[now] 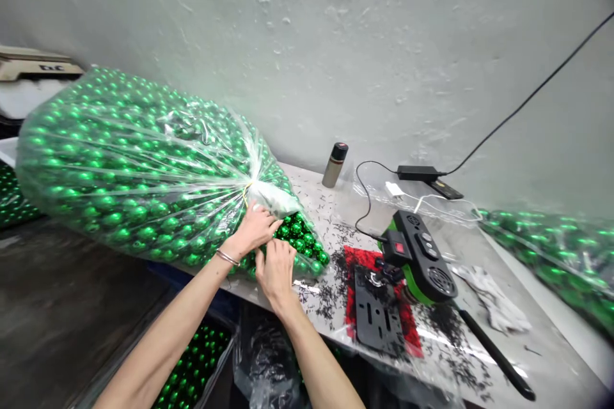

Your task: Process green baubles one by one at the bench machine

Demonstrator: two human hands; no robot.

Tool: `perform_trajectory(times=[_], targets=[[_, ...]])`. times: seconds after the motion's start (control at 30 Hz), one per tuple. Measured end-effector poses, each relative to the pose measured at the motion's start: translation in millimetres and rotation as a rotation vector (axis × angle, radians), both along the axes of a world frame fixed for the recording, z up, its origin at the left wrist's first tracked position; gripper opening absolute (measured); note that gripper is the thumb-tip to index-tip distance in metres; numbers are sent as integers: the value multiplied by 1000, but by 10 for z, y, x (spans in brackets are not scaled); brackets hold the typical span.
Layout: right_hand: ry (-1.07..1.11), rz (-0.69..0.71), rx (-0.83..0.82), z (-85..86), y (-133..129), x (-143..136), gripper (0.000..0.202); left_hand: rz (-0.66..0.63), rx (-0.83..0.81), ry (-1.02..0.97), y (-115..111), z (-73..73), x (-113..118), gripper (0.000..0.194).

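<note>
A big clear plastic bag (119, 166), packed with shiny green balls, lies on its side across the left part of the workbench. Its gathered neck is bound with a thin yellow tie (246, 193). Below the neck there is a gap where dark green balls (298, 233) show uncovered. My left hand (254, 227), with a bracelet at the wrist, is closed on the plastic at the gap's left edge. Just below it, my right hand (277, 267) has its fingers curled over the plastic at the lower edge. The fingertips are partly hidden.
On the workbench (330, 211) stand a dark-capped spray can (334, 165) and a black-and-green drill-like machine (422, 259) with a long handle. Small black bits surround its red mat (412, 332). A power adapter (418, 172), a white glove (499, 300) and another ball bag (561, 255) lie right.
</note>
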State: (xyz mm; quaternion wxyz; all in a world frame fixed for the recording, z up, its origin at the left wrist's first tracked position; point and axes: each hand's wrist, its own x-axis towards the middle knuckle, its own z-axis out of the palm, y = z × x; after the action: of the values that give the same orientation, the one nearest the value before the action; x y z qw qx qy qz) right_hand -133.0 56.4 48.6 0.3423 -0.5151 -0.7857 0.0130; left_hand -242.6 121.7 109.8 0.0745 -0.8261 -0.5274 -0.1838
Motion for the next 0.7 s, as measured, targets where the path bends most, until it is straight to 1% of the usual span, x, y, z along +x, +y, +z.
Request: perform_trajectory(times=[0.07,0.1,0.17,0.23,0.3,0.37,0.47,0.57,0.7], targets=[[28,60,15,-25,-90,5,23,64,-7,34,-10,-74,-69,26],[37,90,28,-37,-126,20,24,85,-9,46,-25,-103,-91,29],[40,143,56,-62,-181,75,28,115,-18,72,-73,-132,-91,45],[50,163,69,-84,-230,149,30,129,-27,104,-131,-118,-35,52],[67,168,71,-99,-290,228,32,117,-26,125,-182,-74,57,48],[89,143,60,-108,-366,304,35,66,-15,121,-217,-32,159,38],[106,34,47,-117,-472,419,38,-40,-11,90,-253,-36,277,26],[83,-64,59,-151,-519,545,42,-101,1,60,-305,-130,306,25],[60,-110,43,-234,-520,722,43,-165,103,-38,-439,-291,181,33]])
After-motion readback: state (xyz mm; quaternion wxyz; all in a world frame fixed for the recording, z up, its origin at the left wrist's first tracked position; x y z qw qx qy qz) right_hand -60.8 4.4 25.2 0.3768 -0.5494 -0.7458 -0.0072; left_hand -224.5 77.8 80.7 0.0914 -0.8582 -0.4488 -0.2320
